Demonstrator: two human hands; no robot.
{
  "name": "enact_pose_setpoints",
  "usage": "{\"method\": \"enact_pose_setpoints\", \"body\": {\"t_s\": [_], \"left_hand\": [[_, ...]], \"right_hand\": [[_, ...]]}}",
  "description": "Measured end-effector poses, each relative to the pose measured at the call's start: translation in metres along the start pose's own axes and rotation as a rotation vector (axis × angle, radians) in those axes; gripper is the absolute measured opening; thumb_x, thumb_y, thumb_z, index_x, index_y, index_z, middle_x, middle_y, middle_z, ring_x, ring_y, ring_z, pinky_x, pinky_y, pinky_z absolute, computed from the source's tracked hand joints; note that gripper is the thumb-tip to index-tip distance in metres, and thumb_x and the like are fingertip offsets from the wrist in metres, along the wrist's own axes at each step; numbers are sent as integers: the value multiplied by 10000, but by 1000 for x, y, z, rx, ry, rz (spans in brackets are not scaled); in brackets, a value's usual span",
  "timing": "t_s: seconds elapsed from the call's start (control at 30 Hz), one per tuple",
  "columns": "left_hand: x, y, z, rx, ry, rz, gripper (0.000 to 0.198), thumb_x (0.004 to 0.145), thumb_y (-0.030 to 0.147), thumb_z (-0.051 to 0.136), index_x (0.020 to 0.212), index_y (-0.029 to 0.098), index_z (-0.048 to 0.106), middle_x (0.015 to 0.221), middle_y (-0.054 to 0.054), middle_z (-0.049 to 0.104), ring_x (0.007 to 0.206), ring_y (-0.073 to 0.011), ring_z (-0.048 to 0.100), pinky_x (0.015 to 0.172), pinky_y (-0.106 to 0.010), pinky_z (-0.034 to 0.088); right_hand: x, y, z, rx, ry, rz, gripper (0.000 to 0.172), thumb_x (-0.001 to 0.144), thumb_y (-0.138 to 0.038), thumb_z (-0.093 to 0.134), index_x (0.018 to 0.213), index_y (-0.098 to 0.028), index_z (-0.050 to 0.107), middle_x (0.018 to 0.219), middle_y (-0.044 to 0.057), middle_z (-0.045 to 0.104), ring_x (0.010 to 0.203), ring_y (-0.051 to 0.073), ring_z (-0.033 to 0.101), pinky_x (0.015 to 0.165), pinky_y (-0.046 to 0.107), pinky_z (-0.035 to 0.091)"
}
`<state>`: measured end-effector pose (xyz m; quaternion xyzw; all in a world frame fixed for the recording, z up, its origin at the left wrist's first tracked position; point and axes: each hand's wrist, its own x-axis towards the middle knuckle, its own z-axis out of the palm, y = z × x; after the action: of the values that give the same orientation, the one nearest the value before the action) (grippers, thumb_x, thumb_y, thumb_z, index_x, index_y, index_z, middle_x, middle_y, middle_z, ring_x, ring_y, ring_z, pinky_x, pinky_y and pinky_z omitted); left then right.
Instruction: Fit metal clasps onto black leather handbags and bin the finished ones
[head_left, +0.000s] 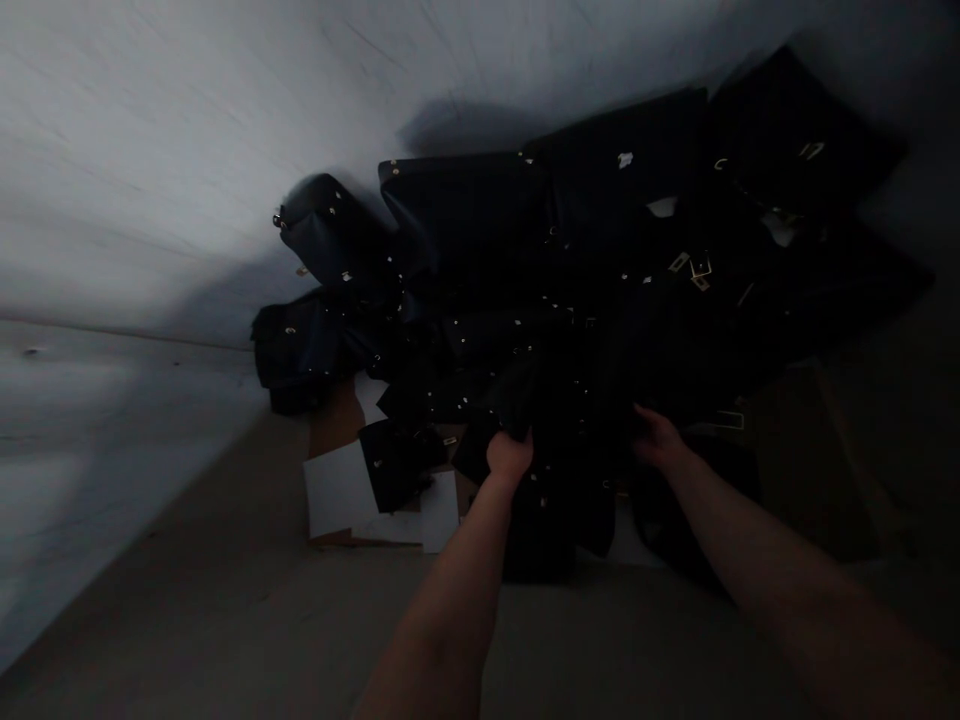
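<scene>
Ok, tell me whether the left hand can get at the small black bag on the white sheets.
Probably yes: the small black bag lies near the left hand, its front uncovered, but that hand may be gripping dark material.

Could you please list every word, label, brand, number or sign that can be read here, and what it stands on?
No text can be read.
Small, pale, shiny fitting on a large, dark, smooth-sided bag: too small and blurred to tell any lettering.
Flat white sheet: no legible print.
</scene>
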<state>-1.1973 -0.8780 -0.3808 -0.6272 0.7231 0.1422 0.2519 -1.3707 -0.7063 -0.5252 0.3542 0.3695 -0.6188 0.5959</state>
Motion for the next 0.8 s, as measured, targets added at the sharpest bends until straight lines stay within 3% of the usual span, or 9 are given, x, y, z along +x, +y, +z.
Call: {"method": "enact_pose_setpoints", "body": {"t_s": [0.2, 0.3, 0.4, 0.57, 0.7, 0.8], "left_hand": [[2, 19, 8, 9, 25, 118, 358, 837, 429, 538, 960, 153, 730, 940, -153, 726, 906, -282, 687, 739, -312, 516], [-5, 23, -4, 17, 47, 173, 327, 836, 377, 535, 984, 153, 721, 977, -145, 714, 939, -276, 672, 789, -316, 501], [-27, 18, -24, 13, 54, 213, 305, 825, 368, 544, 945, 152, 723, 943, -131, 713, 920, -266, 669, 792, -309, 495], [-95, -3, -60, -95, 23, 320, 211, 783, 303, 591, 910, 167, 690, 935, -103, 706, 904, -240, 661, 754, -279, 482], [-171, -16, -87, -296, -60, 348, 188, 773, 297, 592, 895, 174, 664, 883, -80, 706, 854, -218, 663, 702, -266, 472], [-233, -25, -109, -430, -145, 319, 165, 783, 315, 570, 844, 190, 659, 861, -64, 704, 817, -206, 658, 682, -265, 470]], "right_hand": [[0, 23, 29, 58, -61, -18, 236, 798, -247, 582, 1018, -216, 660, 942, 17, 735, 835, 193, 687, 850, 352, 550], [-15, 28, 44, 42, -16, -32, 204, 788, -265, 593, 971, -218, 670, 940, 12, 734, 834, 197, 687, 859, 357, 549], [-44, 30, 45, 44, 12, -55, 163, 767, -250, 589, 902, -229, 678, 910, 5, 736, 833, 209, 688, 857, 372, 553], [-127, 22, 25, -35, 49, -63, 104, 736, -258, 570, 748, -262, 673, 775, 17, 729, 787, 244, 691, 827, 427, 569], [-223, 16, 12, -193, 72, -52, 104, 697, -268, 602, 733, -291, 697, 779, 36, 729, 791, 265, 694, 803, 447, 584], [-301, 21, 2, -296, 73, -93, 67, 674, -311, 638, 654, -334, 698, 727, 19, 720, 722, 275, 693, 682, 442, 605]]}}
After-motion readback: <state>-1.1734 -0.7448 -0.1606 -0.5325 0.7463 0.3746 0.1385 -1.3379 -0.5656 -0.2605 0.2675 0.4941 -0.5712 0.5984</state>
